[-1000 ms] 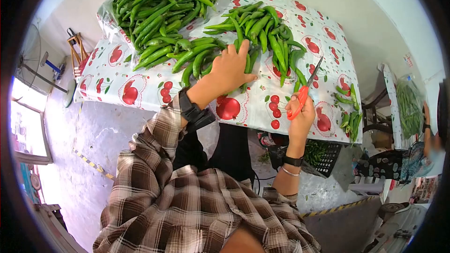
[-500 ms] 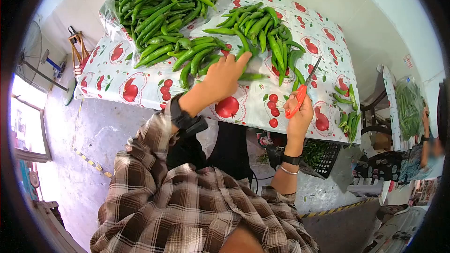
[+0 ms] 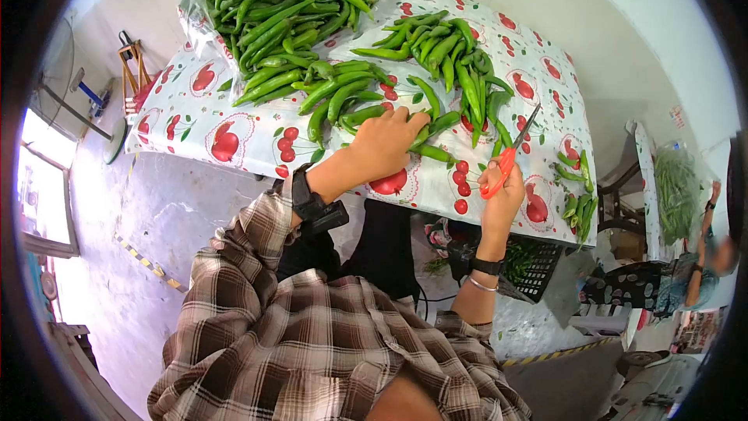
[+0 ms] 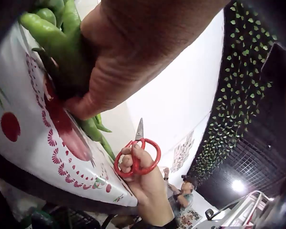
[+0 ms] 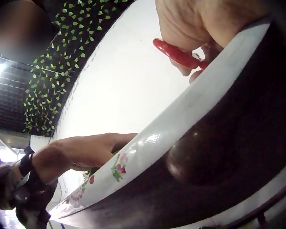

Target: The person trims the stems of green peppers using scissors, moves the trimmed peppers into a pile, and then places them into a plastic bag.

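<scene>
My left hand (image 3: 382, 144) is low over the table's near side, its fingers curled down on long green chili peppers (image 3: 433, 153). Up close in the left wrist view, the thumb lies against a green pepper (image 4: 62, 45) and the fingertips are hidden. My right hand (image 3: 505, 196) holds red-handled scissors (image 3: 500, 173) by the loops, blades pointing up and away; the blades look together. A heap of peppers (image 3: 467, 82) lies beyond the left hand, and another row (image 3: 335, 86) spreads to its left.
A clear plastic bag (image 3: 204, 19) full of peppers stands at the back left. Small pepper pieces (image 3: 578, 210) lie at the table's right end. Below is a black crate (image 3: 541, 273) with greens. Another person (image 3: 693, 269) is at a side table on the right.
My left hand first reached into the heap's near edge, then drew back toward me, and several peppers now lie closer to the near edge. The right hand with the scissors stays nearly in place.
</scene>
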A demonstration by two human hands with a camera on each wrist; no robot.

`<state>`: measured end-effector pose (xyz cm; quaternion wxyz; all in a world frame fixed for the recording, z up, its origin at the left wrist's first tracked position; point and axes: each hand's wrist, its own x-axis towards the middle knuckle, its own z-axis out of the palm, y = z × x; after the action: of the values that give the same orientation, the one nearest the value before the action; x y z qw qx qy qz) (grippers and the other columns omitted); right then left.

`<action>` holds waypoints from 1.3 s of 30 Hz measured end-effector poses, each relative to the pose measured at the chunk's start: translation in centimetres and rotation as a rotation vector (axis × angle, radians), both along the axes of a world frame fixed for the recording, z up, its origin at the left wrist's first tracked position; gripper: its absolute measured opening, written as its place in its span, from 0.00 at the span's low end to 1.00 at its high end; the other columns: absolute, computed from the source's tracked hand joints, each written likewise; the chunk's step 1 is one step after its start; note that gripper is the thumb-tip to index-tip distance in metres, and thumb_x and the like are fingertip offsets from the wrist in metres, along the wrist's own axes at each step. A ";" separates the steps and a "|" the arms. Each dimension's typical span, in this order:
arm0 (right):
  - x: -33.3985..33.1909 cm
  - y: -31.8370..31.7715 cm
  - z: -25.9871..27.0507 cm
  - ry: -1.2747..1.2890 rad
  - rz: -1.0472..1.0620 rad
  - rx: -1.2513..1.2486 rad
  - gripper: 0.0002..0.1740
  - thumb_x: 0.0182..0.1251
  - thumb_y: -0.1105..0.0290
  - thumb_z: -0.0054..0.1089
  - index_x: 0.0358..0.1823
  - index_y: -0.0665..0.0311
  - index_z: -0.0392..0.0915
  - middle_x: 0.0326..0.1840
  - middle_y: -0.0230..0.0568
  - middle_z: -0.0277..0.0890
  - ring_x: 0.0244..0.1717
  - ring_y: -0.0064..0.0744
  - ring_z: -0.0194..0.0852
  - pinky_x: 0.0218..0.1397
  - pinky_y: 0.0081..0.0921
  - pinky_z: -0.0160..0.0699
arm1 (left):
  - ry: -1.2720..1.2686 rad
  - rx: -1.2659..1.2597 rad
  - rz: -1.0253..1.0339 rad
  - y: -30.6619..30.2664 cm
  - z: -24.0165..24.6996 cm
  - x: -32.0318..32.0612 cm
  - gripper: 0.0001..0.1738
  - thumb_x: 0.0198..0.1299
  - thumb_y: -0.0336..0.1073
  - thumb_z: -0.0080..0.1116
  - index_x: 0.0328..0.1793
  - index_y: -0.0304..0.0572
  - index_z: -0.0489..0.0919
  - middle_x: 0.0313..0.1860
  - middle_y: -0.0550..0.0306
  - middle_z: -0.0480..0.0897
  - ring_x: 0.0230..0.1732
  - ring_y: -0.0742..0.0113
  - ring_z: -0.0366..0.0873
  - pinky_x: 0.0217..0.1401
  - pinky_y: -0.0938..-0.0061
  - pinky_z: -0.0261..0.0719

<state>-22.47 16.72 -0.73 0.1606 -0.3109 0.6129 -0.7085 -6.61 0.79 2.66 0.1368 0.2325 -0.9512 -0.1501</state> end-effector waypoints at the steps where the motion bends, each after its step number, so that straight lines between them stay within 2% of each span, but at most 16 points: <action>1: 0.0 0.0 0.0 -0.007 -0.008 0.001 0.05 0.66 0.72 0.55 0.37 0.66 0.72 0.22 0.30 0.68 0.22 0.14 0.61 0.26 0.13 0.58 | 0.006 0.002 0.002 0.1 0.0 0.1 0.35 0.42 0.29 0.61 0.62 0.50 0.67 0.46 0.48 0.73 0.50 0.46 0.76 0.50 0.57 0.77; 9: 0.0 0.0 0.0 0.010 -0.018 0.032 0.05 0.66 0.71 0.55 0.37 0.66 0.72 0.22 0.30 0.69 0.22 0.14 0.61 0.26 0.13 0.58 | 0.094 -0.055 0.016 0.0 0.9 3.5 0.34 0.43 0.29 0.60 0.61 0.54 0.67 0.45 0.48 0.74 0.46 0.44 0.77 0.44 0.55 0.76; 20: 0.1 -0.1 0.2 0.015 -0.055 0.057 0.06 0.66 0.71 0.54 0.37 0.66 0.71 0.21 0.31 0.69 0.20 0.14 0.61 0.23 0.13 0.58 | 0.182 -0.015 0.120 -2.7 4.8 7.9 0.34 0.43 0.25 0.54 0.62 0.55 0.67 0.46 0.49 0.74 0.48 0.44 0.75 0.46 0.54 0.75; 26: -0.2 -0.1 -0.2 -0.002 -0.062 0.059 0.06 0.66 0.71 0.54 0.37 0.67 0.71 0.21 0.31 0.69 0.20 0.14 0.61 0.24 0.13 0.59 | 0.273 -0.127 0.210 -5.9 6.7 9.0 0.34 0.44 0.25 0.55 0.62 0.56 0.68 0.47 0.51 0.75 0.46 0.45 0.76 0.46 0.58 0.76; 28: -0.2 -0.1 -0.2 -0.002 -0.060 0.056 0.06 0.66 0.71 0.54 0.37 0.67 0.71 0.21 0.31 0.69 0.20 0.14 0.60 0.24 0.13 0.59 | 0.272 -0.267 0.262 -7.8 7.3 9.2 0.34 0.44 0.25 0.54 0.62 0.57 0.68 0.48 0.52 0.75 0.46 0.47 0.77 0.46 0.60 0.76; 32: 0.2 -0.1 0.4 -0.004 -0.071 0.071 0.07 0.66 0.71 0.54 0.38 0.67 0.71 0.21 0.31 0.69 0.20 0.14 0.60 0.24 0.13 0.58 | 0.121 -0.387 0.298 -12.4 5.9 9.7 0.32 0.51 0.33 0.60 0.65 0.55 0.67 0.50 0.51 0.75 0.53 0.50 0.73 0.55 0.61 0.73; 33: 0.3 -0.1 0.4 -0.007 -0.075 0.074 0.07 0.66 0.71 0.54 0.38 0.68 0.71 0.21 0.31 0.69 0.20 0.14 0.60 0.24 0.13 0.58 | 0.042 -0.339 0.295 -12.9 5.6 9.9 0.32 0.55 0.42 0.61 0.67 0.52 0.66 0.53 0.51 0.75 0.57 0.50 0.69 0.60 0.60 0.69; 34: 0.2 0.0 0.3 -0.009 -0.079 0.075 0.07 0.66 0.71 0.54 0.38 0.68 0.71 0.21 0.31 0.69 0.20 0.14 0.60 0.24 0.13 0.58 | 0.041 -0.338 0.291 -14.1 4.6 9.9 0.32 0.55 0.42 0.61 0.67 0.52 0.66 0.53 0.51 0.75 0.57 0.50 0.69 0.60 0.60 0.69; 35: 0.2 0.0 0.2 -0.002 -0.071 0.065 0.06 0.66 0.71 0.54 0.38 0.68 0.71 0.21 0.31 0.69 0.20 0.14 0.60 0.24 0.13 0.58 | 0.022 -0.399 0.270 -15.5 3.0 9.8 0.33 0.56 0.46 0.60 0.68 0.52 0.66 0.54 0.51 0.75 0.58 0.51 0.68 0.60 0.59 0.70; 36: 0.2 0.0 0.1 0.005 -0.064 0.054 0.06 0.66 0.71 0.54 0.38 0.68 0.71 0.21 0.31 0.69 0.20 0.14 0.60 0.24 0.13 0.58 | 0.003 -0.461 0.249 -15.5 2.8 9.5 0.34 0.57 0.51 0.58 0.69 0.52 0.65 0.56 0.52 0.74 0.59 0.53 0.68 0.60 0.58 0.70; 39: 0.1 0.0 0.1 0.001 -0.057 0.042 0.06 0.66 0.72 0.54 0.38 0.67 0.71 0.21 0.31 0.69 0.20 0.13 0.59 0.24 0.13 0.58 | -0.012 -0.418 0.256 -15.4 2.8 9.5 0.37 0.58 0.56 0.55 0.71 0.51 0.63 0.60 0.53 0.73 0.61 0.53 0.66 0.62 0.57 0.67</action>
<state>-22.33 16.73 -0.67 0.1465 -0.2904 0.6362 -0.6996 2.90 -14.56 5.47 0.1944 0.3186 -0.9251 0.0697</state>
